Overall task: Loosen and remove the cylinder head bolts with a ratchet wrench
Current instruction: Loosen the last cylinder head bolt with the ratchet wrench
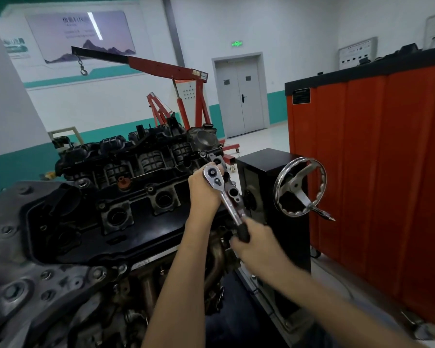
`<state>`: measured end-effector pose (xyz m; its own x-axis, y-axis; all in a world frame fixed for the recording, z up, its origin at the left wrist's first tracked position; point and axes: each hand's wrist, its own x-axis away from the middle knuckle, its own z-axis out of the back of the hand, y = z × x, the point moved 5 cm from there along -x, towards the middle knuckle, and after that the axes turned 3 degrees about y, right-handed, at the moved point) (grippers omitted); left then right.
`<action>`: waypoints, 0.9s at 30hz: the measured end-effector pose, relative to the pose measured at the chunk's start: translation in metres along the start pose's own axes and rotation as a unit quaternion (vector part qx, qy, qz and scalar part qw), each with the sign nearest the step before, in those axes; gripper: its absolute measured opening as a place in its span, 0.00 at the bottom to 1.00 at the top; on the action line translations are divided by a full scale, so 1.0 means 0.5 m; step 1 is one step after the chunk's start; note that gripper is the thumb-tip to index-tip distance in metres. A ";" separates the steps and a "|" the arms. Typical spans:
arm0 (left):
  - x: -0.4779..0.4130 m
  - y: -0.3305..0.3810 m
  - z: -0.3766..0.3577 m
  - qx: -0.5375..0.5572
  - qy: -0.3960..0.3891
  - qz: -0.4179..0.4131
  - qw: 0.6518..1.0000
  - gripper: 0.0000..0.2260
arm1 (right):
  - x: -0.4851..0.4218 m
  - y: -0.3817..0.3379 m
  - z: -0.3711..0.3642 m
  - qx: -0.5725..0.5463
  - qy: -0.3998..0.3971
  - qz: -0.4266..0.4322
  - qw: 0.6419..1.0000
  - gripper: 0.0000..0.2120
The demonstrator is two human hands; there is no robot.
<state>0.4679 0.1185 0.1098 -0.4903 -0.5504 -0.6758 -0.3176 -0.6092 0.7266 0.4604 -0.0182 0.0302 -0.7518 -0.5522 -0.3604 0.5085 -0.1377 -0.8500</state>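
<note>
- The black engine (pixel 126 187) filled the left and middle of the view, with its cover and open round wells facing up.
- An orange cabinet (pixel 377 159) stood along the right side, well apart from the engine.
- A red engine crane (pixel 161 66) stood behind the engine, near the grey double door (pixel 241 96).
- A black stand column (pixel 261 177) stood just beside the engine's right end and carried a chrome handwheel (pixel 300 187).
- The right hand (pixel 256 244) had its fingers wrapped around the wrench's black grip.
- The left hand (pixel 204 192) cupped the wrench's head, with its fingers curled behind it and mostly hidden.
- The ratchet wrench (pixel 226 197) sat over the engine's right end, head up and handle slanting down to the right.
- Any bolt under the wrench's head was hidden.
</note>
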 end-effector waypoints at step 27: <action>-0.016 -0.007 0.001 -0.035 -0.025 0.042 0.998 0.26 | 0.026 -0.015 -0.091 -0.116 0.031 -0.025 0.992 0.03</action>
<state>0.4725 0.1252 0.1128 -0.5533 -0.5725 -0.6050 -0.2176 -0.6017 0.7685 0.4274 0.0131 0.0144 -0.8011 -0.4976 -0.3325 0.3652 0.0337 -0.9303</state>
